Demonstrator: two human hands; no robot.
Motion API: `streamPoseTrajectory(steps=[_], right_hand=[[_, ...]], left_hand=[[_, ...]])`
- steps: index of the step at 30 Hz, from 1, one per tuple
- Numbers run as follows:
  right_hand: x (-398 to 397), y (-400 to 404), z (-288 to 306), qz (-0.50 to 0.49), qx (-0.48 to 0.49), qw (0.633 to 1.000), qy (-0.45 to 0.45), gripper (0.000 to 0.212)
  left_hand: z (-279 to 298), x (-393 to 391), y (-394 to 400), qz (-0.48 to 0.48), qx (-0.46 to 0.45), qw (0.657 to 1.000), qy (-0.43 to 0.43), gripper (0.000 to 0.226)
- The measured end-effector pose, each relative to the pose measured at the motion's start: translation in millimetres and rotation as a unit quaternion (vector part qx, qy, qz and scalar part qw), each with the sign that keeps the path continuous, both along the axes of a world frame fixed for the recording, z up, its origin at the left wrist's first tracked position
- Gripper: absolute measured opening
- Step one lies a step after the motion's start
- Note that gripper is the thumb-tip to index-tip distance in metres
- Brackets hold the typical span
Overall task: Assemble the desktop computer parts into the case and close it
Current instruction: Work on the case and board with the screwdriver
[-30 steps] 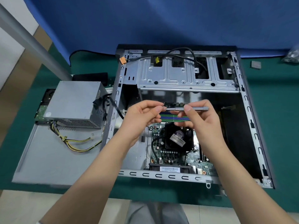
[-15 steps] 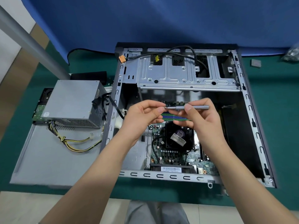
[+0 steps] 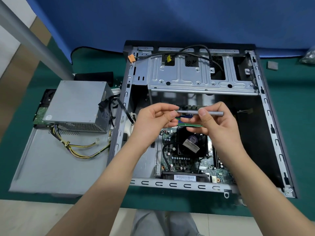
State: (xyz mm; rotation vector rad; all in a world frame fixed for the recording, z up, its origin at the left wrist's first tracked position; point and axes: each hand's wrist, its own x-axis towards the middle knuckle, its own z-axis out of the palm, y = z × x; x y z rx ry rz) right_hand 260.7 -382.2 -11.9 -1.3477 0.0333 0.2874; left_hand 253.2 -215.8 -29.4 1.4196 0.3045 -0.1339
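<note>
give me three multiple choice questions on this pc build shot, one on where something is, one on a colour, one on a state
1. Where does the power supply lie?
A. Bolted inside the case
B. On the grey side panel left of the case
C. In the person's lap

2. What colour is the connector at the case's far left corner?
A. Orange
B. White
C. Purple

3. What is the state of the computer case?
A. Closed and upright
B. Lying open, motherboard exposed
C. Open but with nothing inside

Answers:
1 B: it rests on the side panel, outside the frame.
2 A: the plug on the black cable is orange.
3 B: the motherboard and CPU fan show inside.
</note>
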Motion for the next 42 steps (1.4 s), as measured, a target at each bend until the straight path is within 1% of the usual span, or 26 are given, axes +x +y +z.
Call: streamPoseTrajectory(steps=[3,5,7,8,9,11,13,15,16,18,21,23,26,29,32,38,42], right_hand=[[0,0,1,0.0,0.003,1.0,0.004,0.01],[-1,0,1,0.003,-0.006,1.0,-0.001,0.015],[0,-2,-1,-0.007,-0.019,1.0,0.0,0.015],[0,-3,-2,-0.019,-0.031,0.999,0.004,0.013],[2,-4,-5,-0.033,-0.048,0.998,0.009,0.01],[5,-7,-10,-0.054,-0.1,0.993,0.021,0.006],[10,-7,-16,-0.036,-0.164,0.986,0.026,0.005],[14,-2,-20,0.02,-0.244,0.97,0.007,0.01],[17,2,-22,0.052,-0.288,0.956,-0.015,0.013],[23,12,-25,0.112,-0.356,0.926,-0.063,0.015],[33,25,-29,0.193,-0.453,0.86,-0.131,0.004],[39,31,-32,0.228,-0.492,0.823,-0.166,0.01],[45,38,-35,0.259,-0.516,0.793,-0.195,0.011],[49,41,-38,0.277,-0.529,0.778,-0.196,0.01],[51,42,-40,0.288,-0.538,0.768,-0.192,0.01],[50,45,-42,0.293,-0.541,0.764,-0.195,0.012],[49,47,-41,0.302,-0.543,0.76,-0.19,0.012]], left_hand=[[1,0,-2,-0.015,-0.015,1.0,-0.001,0.022],[0,0,-2,-0.036,0.002,0.999,-0.003,0.034],[-5,-1,-1,-0.051,0.082,0.995,-0.007,0.048],[-8,-1,-1,-0.058,0.144,0.988,-0.011,0.048],[-10,-2,0,-0.071,0.22,0.973,-0.015,0.042],[-16,-5,2,-0.114,0.373,0.921,0.005,0.031],[-25,-7,7,-0.154,0.472,0.866,0.054,0.027],[-30,-8,10,-0.197,0.529,0.82,0.092,0.025],[-31,-9,10,-0.218,0.536,0.808,0.11,0.026],[-34,-11,9,-0.255,0.528,0.797,0.144,0.028],[-35,-12,8,-0.293,0.522,0.783,0.17,0.029],[-35,-12,8,-0.299,0.52,0.782,0.167,0.024],[-33,-12,7,-0.31,0.523,0.777,0.162,0.014],[-31,-12,5,-0.322,0.519,0.774,0.166,0.011],[-30,-13,4,-0.322,0.512,0.778,0.169,0.012],[-28,-13,5,-0.314,0.499,0.79,0.171,0.015],[-29,-13,5,-0.311,0.499,0.791,0.17,0.014]])
